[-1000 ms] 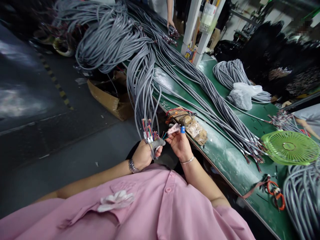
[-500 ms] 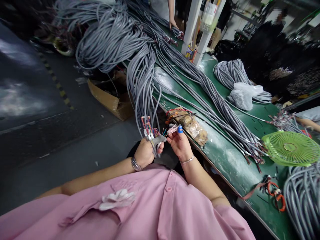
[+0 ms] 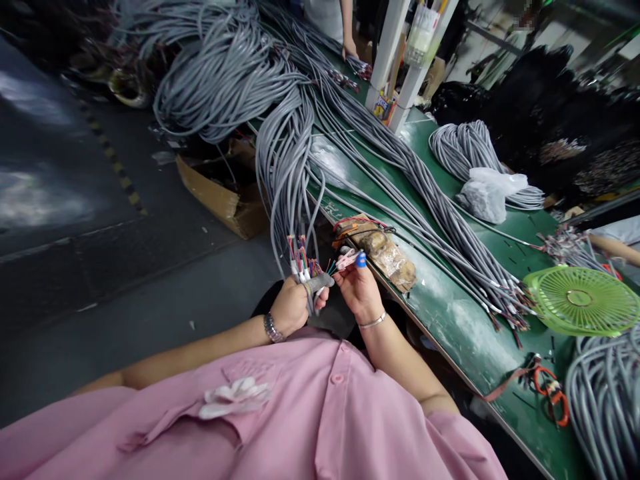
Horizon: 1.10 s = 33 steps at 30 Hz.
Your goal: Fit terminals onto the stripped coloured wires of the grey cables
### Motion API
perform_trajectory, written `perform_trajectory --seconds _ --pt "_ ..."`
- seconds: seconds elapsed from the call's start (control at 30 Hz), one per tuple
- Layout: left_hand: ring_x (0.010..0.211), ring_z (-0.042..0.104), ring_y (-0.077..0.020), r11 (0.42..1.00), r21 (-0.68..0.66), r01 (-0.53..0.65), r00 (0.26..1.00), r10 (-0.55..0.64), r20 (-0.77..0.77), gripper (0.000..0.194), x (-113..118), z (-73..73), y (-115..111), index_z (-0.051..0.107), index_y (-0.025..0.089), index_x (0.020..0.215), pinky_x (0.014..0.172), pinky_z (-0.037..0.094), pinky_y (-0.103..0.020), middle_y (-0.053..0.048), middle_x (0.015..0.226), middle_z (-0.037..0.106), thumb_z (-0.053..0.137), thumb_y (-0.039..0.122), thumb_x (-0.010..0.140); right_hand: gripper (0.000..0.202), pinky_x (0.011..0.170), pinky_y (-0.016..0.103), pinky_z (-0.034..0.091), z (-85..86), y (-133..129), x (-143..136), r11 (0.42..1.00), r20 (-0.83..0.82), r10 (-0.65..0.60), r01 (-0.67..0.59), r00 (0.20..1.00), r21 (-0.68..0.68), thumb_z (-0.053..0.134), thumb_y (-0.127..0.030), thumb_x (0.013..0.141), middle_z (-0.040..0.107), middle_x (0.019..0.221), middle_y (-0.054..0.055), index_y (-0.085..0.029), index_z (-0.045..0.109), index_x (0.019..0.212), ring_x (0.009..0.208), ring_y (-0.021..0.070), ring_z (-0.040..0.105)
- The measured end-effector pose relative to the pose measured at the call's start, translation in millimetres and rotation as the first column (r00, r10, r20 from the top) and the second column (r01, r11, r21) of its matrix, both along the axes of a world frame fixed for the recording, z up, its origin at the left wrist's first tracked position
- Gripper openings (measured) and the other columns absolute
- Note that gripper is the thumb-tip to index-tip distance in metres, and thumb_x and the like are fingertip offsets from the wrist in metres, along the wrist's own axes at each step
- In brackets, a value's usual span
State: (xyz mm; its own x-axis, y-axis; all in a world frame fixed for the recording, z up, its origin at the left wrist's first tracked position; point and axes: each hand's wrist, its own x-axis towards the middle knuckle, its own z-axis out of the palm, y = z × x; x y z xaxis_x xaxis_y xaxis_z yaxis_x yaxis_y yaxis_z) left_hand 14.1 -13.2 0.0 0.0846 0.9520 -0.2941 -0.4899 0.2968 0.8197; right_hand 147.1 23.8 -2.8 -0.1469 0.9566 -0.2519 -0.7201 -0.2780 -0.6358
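My left hand (image 3: 291,305) is wrapped round the ends of several grey cables (image 3: 295,200), whose stripped ends show thin coloured wires (image 3: 299,255) above the fist. A grey covering is on its thumb. Close by on the right, my right hand (image 3: 361,292) pinches a small pinkish-white tool (image 3: 346,260), with a blue cover on one fingertip. Fine wires fan out between the two hands, near the tool's tip. Which wire the tool touches is too small to tell.
On the green table (image 3: 463,327) are a taped wooden block (image 3: 387,257), long cable bundles, a green fan (image 3: 580,300), orange-handled scissors (image 3: 555,397) and a plastic bag (image 3: 493,193). A cardboard box (image 3: 220,197) stands below left. Another person's hand (image 3: 349,48) is at the far end.
The coloured wires above my left hand have shifted slightly right. Both hands keep their hold. At the right edge, another person's forearm has moved slightly.
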Motion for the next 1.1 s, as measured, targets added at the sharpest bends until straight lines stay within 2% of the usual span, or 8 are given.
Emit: perform_trajectory --seconds 0.27,0.37,0.47,0.6,0.67,0.83,0.9,1.1 --pt "0.039 0.048 -0.0083 1.000 -0.004 0.010 1.000 -0.010 -0.015 0.019 -8 -2.0 -8 0.066 0.013 0.073 0.038 0.036 -0.020 0.001 0.051 0.058 0.072 0.031 0.073 0.043 0.062 0.023 0.050 1.0 -4 11 0.998 0.042 0.040 -0.038 0.998 -0.059 0.066 -0.063 0.075 0.065 0.078 0.000 -0.020 0.065 0.084 0.068 0.0110 0.058" --pt "0.040 0.049 -0.0085 1.000 0.003 0.003 1.000 -0.003 -0.014 0.020 -10 -2.4 -10 0.066 0.013 0.073 0.038 0.037 -0.021 0.001 0.051 0.058 0.071 0.032 0.074 0.050 0.061 0.024 0.050 2.2 -10 16 0.988 0.120 0.153 -0.147 0.981 -0.055 0.065 -0.066 0.073 0.067 0.084 0.003 -0.018 0.067 0.089 0.068 0.0114 0.058" --pt "0.041 0.050 -0.0092 1.000 0.013 -0.001 1.000 0.001 -0.006 0.020 -10 -4.9 -11 0.065 0.013 0.071 0.039 0.038 -0.021 0.001 0.051 0.058 0.072 0.032 0.074 0.041 0.062 0.025 0.050 3.3 -21 15 0.965 0.249 0.255 -0.260 0.934 -0.013 0.075 -0.053 0.070 0.067 0.084 0.003 -0.018 0.068 0.089 0.065 0.0107 0.056" --pt "0.041 0.050 -0.0098 0.999 0.016 0.032 0.999 -0.031 -0.026 0.022 -9 -9.8 -12 0.062 0.015 0.069 0.039 0.038 -0.021 0.001 0.052 0.059 0.073 0.033 0.073 0.024 0.059 0.023 0.044 4.1 -32 6 0.981 0.429 0.128 -0.178 0.894 0.079 0.080 -0.034 0.068 0.064 0.075 -0.001 -0.019 0.070 0.082 0.062 0.0093 0.052" --pt "0.040 0.050 -0.0099 0.996 0.025 0.088 0.994 -0.087 -0.069 0.023 -9 -11.1 -12 0.062 0.015 0.069 0.039 0.038 -0.021 0.000 0.051 0.059 0.073 0.034 0.073 0.021 0.059 0.023 0.041 5.7 -33 3 0.982 0.472 0.082 -0.153 0.878 0.113 0.080 -0.033 0.067 0.063 0.071 -0.001 -0.018 0.069 0.077 0.061 0.0098 0.051" --pt "0.040 0.050 -0.0100 0.970 0.057 0.235 0.954 -0.220 -0.203 0.027 -15 -9.2 -12 0.061 0.013 0.061 0.041 0.041 -0.022 -0.001 0.049 0.059 0.073 0.034 0.073 0.022 0.059 0.025 0.038 11.9 -33 3 0.966 0.522 0.109 -0.213 0.846 0.144 0.080 -0.035 0.067 0.059 0.061 -0.003 -0.018 0.067 0.073 0.057 0.0100 0.049" --pt "0.040 0.050 -0.0100 0.972 0.051 0.228 0.957 -0.214 -0.193 0.026 -16 -7.8 -13 0.062 0.013 0.061 0.041 0.042 -0.022 -0.001 0.049 0.059 0.074 0.033 0.072 0.022 0.058 0.025 0.038 13.2 -33 4 0.968 0.529 0.100 -0.205 0.843 0.142 0.079 -0.035 0.067 0.059 0.060 -0.003 -0.018 0.067 0.072 0.056 0.0100 0.048" --pt "0.039 0.050 -0.0107 0.995 0.027 0.098 0.992 -0.095 -0.089 0.025 -12 -5.1 -14 0.063 0.014 0.065 0.038 0.037 -0.022 -0.002 0.050 0.059 0.073 0.035 0.071 0.018 0.057 0.024 0.040 11.9 -36 0 0.986 0.521 0.043 -0.121 0.853 0.117 0.078 -0.032 0.067 0.062 0.066 -0.002 -0.018 0.068 0.072 0.059 0.0104 0.050"
